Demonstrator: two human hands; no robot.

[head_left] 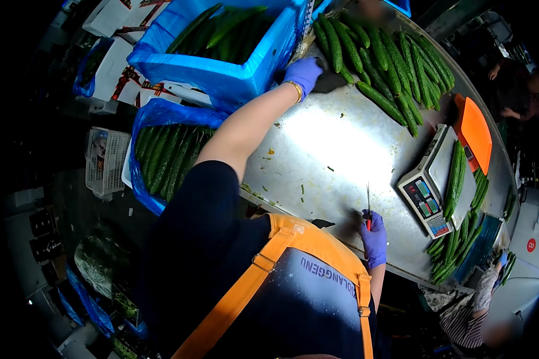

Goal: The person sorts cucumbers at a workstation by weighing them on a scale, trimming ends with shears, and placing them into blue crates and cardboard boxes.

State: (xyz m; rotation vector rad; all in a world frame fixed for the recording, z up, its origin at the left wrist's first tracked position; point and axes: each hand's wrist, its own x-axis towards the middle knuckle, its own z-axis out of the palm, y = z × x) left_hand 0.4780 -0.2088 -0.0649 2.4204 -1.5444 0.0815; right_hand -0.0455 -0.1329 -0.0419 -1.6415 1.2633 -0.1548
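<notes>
My left hand [303, 75], in a purple glove with a gold bracelet at the wrist, reaches to the table's far side, beside a blue-lined crate [247, 74] of cucumbers. A dark patch lies right of its fingers; whether it is cloth or shadow, and whether the fingers grip anything, I cannot tell. In my gloved right hand [374, 238], near the front edge of the metal table [292, 179], is a thin pointed blade with a red handle [368, 223]. Loose cucumbers [382, 67] are heaped at the far right. One cucumber [456, 179] rests on a digital scale [424, 197].
A second blue-lined box [155, 105] of cucumbers stands at the left, by a white plastic basket [105, 161]. An orange scoop-like tray [475, 134] is behind the scale. More cucumbers [456, 251] lie at right. A person's gloved hand [503, 258] shows at far right.
</notes>
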